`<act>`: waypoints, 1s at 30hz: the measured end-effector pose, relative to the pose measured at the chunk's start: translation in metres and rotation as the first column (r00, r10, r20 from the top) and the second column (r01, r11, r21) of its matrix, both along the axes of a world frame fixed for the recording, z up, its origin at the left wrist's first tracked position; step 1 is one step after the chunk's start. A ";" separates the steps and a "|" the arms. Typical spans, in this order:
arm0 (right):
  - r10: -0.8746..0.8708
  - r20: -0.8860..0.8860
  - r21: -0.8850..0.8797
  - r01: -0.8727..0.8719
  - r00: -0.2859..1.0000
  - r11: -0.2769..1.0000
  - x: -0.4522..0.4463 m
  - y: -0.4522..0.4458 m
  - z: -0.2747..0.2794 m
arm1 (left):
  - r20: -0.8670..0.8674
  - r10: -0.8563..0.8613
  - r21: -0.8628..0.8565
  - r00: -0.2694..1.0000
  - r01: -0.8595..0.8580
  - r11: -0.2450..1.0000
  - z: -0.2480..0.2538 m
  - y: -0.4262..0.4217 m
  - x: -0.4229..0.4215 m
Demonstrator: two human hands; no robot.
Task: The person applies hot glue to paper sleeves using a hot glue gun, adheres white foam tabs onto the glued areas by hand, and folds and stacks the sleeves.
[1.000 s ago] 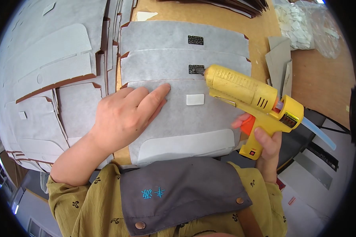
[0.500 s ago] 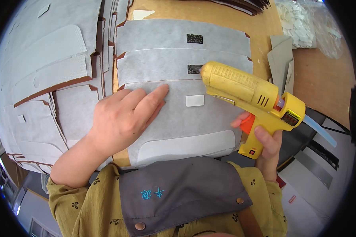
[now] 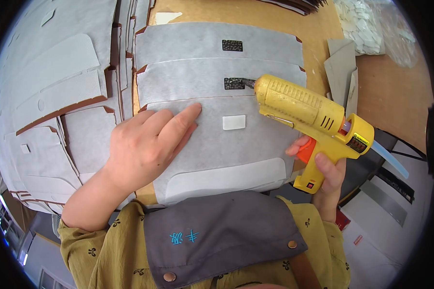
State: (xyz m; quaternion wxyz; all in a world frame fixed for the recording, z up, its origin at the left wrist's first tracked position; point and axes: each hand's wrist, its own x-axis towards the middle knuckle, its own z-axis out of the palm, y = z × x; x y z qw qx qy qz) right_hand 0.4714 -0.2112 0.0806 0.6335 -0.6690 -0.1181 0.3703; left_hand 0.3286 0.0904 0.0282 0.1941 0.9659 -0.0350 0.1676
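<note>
My right hand [image 3: 327, 168] is wrapped round the handle of a yellow glue gun [image 3: 299, 103], a finger at its orange trigger. The gun's dark nozzle reaches the right part of a black textured patch [image 3: 234, 83] on the middle grey panel [image 3: 178, 79]. Another black patch [image 3: 232, 45] is on the panel above. On the front grey panel [image 3: 202, 144] is a white rectangle [image 3: 234, 122]. My left hand [image 3: 142, 144] lies on that panel's left side, index finger stretched out, the others curled, nothing visible in it.
Stacked grey pieces with brown edges [image 3: 82, 139] cover the left side. Grey board scraps [image 3: 341, 67] lie on the wooden table [image 3: 386, 91] at the right. Behind them is a clear bag of white pieces [image 3: 359, 26]. Dark brown sheets [image 3: 294, 5] are at the top.
The glue gun's nozzle has shifted right across the middle black patch, and more of the patch shows. The panels and my left hand sit slightly further left in view.
</note>
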 end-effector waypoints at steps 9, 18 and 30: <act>-0.033 0.007 0.030 0.033 0.999 0.999 -0.001 0.000 -0.002 | -0.012 -0.006 -0.017 1.000 0.005 1.000 0.001 0.000 0.000; -0.057 -0.031 0.014 0.057 0.998 0.998 -0.006 0.007 0.004 | -0.044 0.000 -0.001 0.999 -0.001 1.000 0.003 0.000 0.000; 0.032 -0.092 0.020 -0.030 0.995 0.999 -0.004 0.003 0.000 | -0.037 -0.005 -0.011 0.999 0.004 1.000 0.002 0.001 0.000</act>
